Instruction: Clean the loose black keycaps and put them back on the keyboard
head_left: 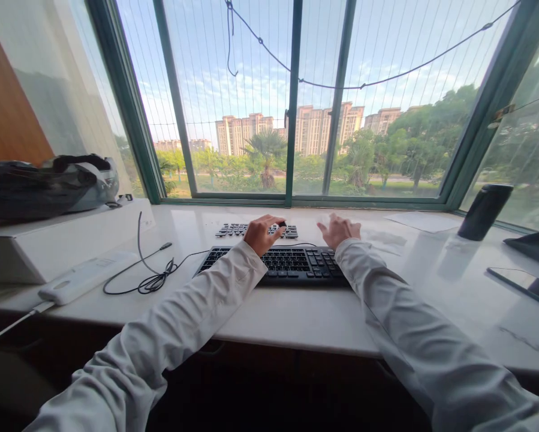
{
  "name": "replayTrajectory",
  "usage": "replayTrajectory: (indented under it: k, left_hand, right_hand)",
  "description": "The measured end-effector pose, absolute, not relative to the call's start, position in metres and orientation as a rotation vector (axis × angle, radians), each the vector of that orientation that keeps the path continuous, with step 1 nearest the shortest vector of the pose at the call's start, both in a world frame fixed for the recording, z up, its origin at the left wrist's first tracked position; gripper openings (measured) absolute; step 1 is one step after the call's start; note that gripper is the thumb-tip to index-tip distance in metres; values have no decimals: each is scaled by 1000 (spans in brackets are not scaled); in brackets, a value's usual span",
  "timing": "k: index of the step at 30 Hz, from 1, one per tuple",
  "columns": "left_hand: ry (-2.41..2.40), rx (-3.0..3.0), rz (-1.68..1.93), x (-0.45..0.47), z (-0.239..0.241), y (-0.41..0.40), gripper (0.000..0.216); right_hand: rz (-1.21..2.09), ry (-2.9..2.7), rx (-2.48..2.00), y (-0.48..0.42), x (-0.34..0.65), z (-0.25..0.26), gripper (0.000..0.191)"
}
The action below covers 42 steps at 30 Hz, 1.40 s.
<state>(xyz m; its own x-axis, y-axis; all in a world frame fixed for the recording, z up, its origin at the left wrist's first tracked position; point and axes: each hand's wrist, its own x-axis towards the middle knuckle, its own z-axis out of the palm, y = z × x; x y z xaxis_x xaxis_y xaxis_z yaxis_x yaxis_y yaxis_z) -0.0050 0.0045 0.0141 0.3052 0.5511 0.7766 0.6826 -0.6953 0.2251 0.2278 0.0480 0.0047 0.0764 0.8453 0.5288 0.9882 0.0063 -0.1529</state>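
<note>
My left hand (pixel 262 235) pinches a small black keycap (pixel 282 224) between thumb and fingertips, above the back edge of a black keyboard (pixel 286 261). Behind the keyboard, several loose keycaps (pixel 233 230) lie in rows on the white counter; some sit beyond my left hand. My right hand (pixel 340 230) is over the back right of the keyboard, blurred, its thumb spread away from the fingers. I make out nothing in it. The right forearm covers the keyboard's right end and the left forearm part of its left side.
A coiled black cable (pixel 156 281) and a white power strip (pixel 83 277) lie at left, beside a white box (pixel 66 240) with a dark bag (pixel 39 189) on it. At right are clear plastic (pixel 386 240), a black cylinder (pixel 485 211) and a phone (pixel 527 285). The window (pixel 291 120) bounds the back.
</note>
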Motion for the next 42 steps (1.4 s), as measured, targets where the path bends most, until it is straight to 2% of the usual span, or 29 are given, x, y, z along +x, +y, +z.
replayTrajectory:
  k: [6, 14, 18, 28, 33, 42]
  left_hand:
    - [-1202, -2403, -1253, -43, 39, -14, 28]
    - [-1596, -2698, -599, -149, 53, -59, 27]
    - [-1667, -2790, -402, -171, 49, -71, 23]
    - [-1781, -2692, -571, -170, 27, -70, 18]
    - [-1801, -2772, -411, -174, 36, -71, 20]
    - [-1816, -2782, -336, -180, 35, -62, 23]
  right_hand:
    - [-539, -2121, -1333, 31, 204, 8, 40]
    - [-514, -2222, -1277, 36, 199, 0, 35]
    - [-517, -2251, -1291, 36, 198, -2, 34]
    - [-511, -2267, -1340, 37, 200, -1, 36]
    - [-504, -2277, -1358, 36, 200, -1, 37]
    - [-546, -2294, -1380, 35, 201, 0, 41]
